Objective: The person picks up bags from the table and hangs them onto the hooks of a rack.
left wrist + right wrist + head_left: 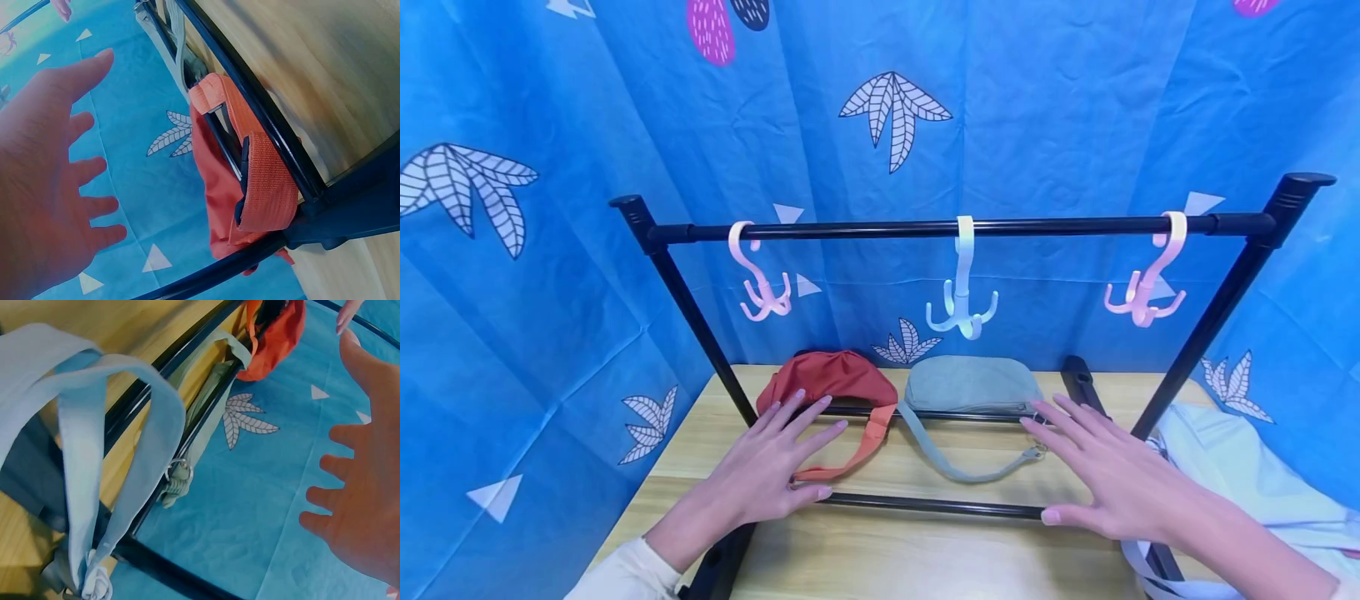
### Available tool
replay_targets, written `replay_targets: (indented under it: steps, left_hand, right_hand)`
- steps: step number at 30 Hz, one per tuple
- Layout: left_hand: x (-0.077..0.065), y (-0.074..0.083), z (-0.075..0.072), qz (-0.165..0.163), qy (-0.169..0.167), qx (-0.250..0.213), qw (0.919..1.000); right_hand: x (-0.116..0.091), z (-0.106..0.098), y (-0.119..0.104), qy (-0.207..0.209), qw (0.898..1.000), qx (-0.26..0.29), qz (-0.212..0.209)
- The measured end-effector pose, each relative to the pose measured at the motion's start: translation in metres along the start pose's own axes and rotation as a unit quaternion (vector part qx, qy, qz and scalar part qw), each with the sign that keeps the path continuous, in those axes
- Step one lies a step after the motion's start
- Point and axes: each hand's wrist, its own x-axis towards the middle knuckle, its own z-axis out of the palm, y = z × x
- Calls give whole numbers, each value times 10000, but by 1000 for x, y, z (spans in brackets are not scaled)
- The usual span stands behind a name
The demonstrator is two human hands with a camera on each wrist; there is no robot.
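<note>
My left hand (769, 467) is held out with its fingers spread, holding nothing. Just beyond its fingertips lies a red waist bag (835, 379) with an orange strap (874, 433), on the low bars of a black rack. My right hand (1108, 475) is likewise outstretched with nothing in it. Close to its fingers rests a grey-green pouch (970, 383), its strap (936, 458) looping forward over the bar. In the wrist views the left palm (31, 169) and right palm (369, 500) appear apart from both bags.
Along the top rail (865, 230) hang a pink hook (763, 292), a pale blue hook (962, 308) and another pink hook (1144, 300). A pale blue cloth item (1247, 475) with straps (81, 456) lies at the right. Behind hangs a blue patterned curtain (1037, 100).
</note>
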Motion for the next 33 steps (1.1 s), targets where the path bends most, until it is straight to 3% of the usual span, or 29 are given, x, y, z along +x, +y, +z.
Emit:
replay_targets:
  steps: [7, 17, 33]
  left_hand:
    - [-3, -3, 3, 16, -8, -48, 10000]
    - [-7, -7, 4, -9, -27, -18, 10000]
    - [-9, -11, 11, 221, 239, -100, 9994]
  right_hand:
    - [12, 5, -3, 134, 9994, -7, -334]
    - [29, 12, -11, 722, 9925, -336, -923]
    - [60, 27, -23, 962, 9853, -176, -1402]
